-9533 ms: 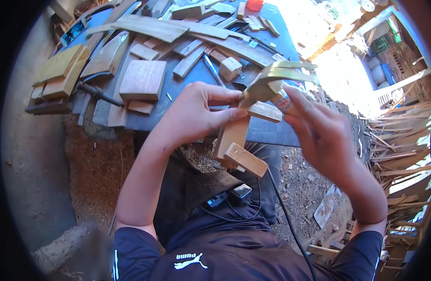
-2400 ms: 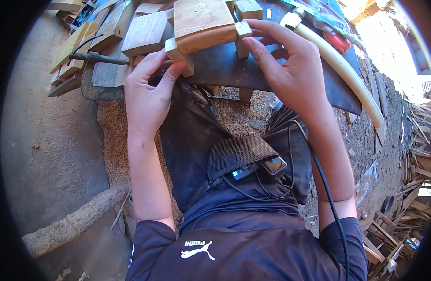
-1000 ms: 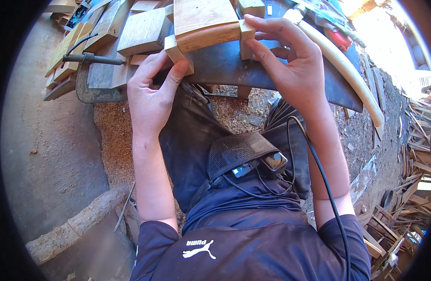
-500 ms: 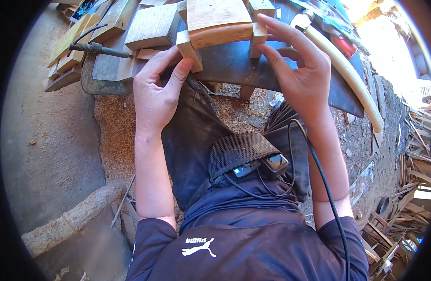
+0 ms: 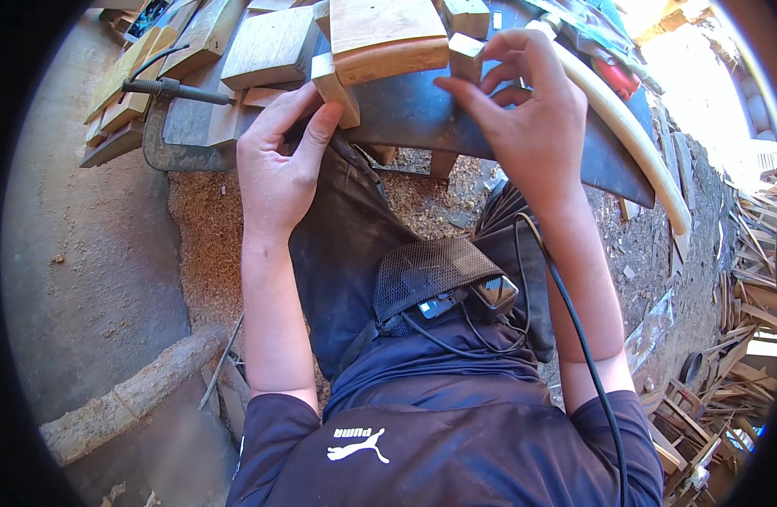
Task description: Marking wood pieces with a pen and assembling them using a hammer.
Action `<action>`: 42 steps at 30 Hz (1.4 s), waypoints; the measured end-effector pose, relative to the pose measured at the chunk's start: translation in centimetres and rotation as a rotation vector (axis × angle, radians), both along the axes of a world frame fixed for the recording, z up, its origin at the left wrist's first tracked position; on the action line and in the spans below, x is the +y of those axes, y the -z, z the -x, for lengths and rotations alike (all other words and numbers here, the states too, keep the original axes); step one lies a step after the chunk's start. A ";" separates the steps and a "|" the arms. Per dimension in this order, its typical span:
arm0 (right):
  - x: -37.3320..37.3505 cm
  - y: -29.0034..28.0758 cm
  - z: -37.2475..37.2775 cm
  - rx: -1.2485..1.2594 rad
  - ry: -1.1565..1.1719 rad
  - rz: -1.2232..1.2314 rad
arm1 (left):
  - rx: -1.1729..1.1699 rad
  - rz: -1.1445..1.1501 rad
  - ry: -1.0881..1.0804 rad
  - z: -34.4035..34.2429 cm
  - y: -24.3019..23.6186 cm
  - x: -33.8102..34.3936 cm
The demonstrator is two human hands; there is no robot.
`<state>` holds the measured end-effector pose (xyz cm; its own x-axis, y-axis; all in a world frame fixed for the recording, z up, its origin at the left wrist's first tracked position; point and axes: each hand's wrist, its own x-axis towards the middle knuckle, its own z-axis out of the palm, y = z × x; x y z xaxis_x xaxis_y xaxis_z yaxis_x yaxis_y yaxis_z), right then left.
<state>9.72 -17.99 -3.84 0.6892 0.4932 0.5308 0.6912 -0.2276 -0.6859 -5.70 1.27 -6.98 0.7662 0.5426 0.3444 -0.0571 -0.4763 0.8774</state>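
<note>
A squarish wooden board (image 5: pixel 388 25) with a curved front edge lies at the top middle, between short wooden posts near its corners. My left hand (image 5: pixel 279 160) pinches the front left post (image 5: pixel 335 89) between thumb and fingers, against the board's left corner. At the right corner, my right hand (image 5: pixel 528 110) has its thumb and curled fingers around a short wooden block (image 5: pixel 466 57). A narrow gap separates this block from the board. Another post (image 5: pixel 466 15) stands behind it.
A dark work table (image 5: pixel 405 114) lies beneath these pieces. To the left are wooden blocks (image 5: pixel 270 46) and a threaded clamp rod (image 5: pixel 177 89). A curved pale wooden pole (image 5: pixel 633 127) runs along the right edge. Sawdust covers the floor (image 5: pixel 207 237); a black cable (image 5: pixel 574 313) hangs by my right arm.
My right hand has curled its fingers more and drawn the right block slightly off the board, tilting it so less of its length shows. The left hand stays on its post.
</note>
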 end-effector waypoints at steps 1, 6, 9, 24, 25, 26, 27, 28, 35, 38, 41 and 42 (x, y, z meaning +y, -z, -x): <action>-0.1 0.2 0.0 0.004 0.001 0.000 | 0.004 0.000 0.001 0.1 0.0 0.0; -1.1 0.9 -0.9 0.365 -0.236 -0.160 | 0.009 -0.004 -0.005 -0.1 0.0 0.1; -1.0 0.5 -0.7 0.414 -0.242 -0.160 | 0.011 0.003 -0.008 -0.1 0.0 -0.1; -1.7 1.0 -1.6 0.399 -0.225 -0.056 | -0.010 0.032 0.008 -0.1 0.0 0.0; -1.7 1.1 -1.5 0.398 -0.228 -0.056 | -0.011 0.032 0.006 -0.1 0.0 0.1; -1.7 1.2 -1.4 0.393 -0.204 -0.057 | -0.021 0.031 0.014 -0.1 0.1 0.1; -1.7 1.3 -1.3 0.388 -0.180 -0.058 | -0.032 0.029 0.022 -0.2 0.1 0.1; -1.7 1.2 -1.3 0.388 -0.181 -0.059 | -0.031 0.029 0.021 -0.2 0.1 0.1; -1.7 0.4 -1.2 0.371 -0.185 -0.067 | -0.013 0.036 0.024 -0.2 -0.2 0.0; -1.4 0.6 -1.1 0.326 -0.191 -0.081 | -0.016 0.059 0.026 0.0 -0.3 -0.3; -1.6 0.5 -1.1 0.271 -0.188 -0.067 | -0.010 0.076 0.029 -0.1 -0.3 -0.4; -1.6 0.4 -1.0 0.275 -0.189 -0.068 | -0.001 0.069 0.027 -0.1 -0.5 -0.4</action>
<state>10.77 -19.63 -4.26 0.7109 0.5959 0.3735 0.5035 -0.0604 -0.8619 -5.59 0.83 -6.53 0.7807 0.5441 0.3074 -0.0696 -0.4132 0.9080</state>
